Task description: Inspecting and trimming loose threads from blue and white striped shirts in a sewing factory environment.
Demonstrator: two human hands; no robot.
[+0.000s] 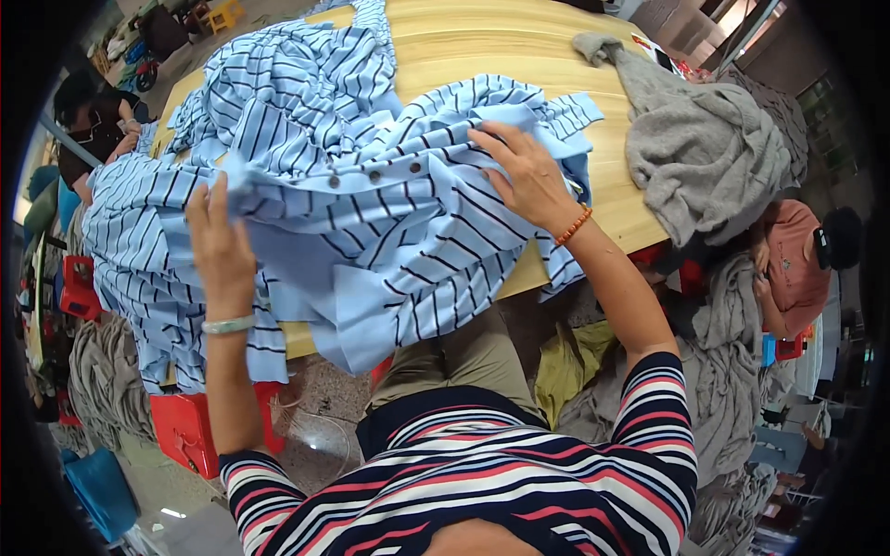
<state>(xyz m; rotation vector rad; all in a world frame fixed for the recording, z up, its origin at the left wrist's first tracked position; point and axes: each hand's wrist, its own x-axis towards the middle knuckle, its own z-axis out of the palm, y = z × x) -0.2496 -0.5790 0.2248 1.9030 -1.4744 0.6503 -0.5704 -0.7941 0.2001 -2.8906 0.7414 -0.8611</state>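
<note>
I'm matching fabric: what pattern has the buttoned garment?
The buttoned garment is light blue with dark stripes, best in head view.

Right hand (533, 183) touches blue striped garment (385, 208); left hand (222, 250) blurred.

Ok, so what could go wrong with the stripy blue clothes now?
The buttoned striped garment hangs over the near edge of the table, so it might slip off. The bead bracelet by the right hand could snag the cloth. The striped pile alongside looks similar, so pieces might get mixed up.
</note>
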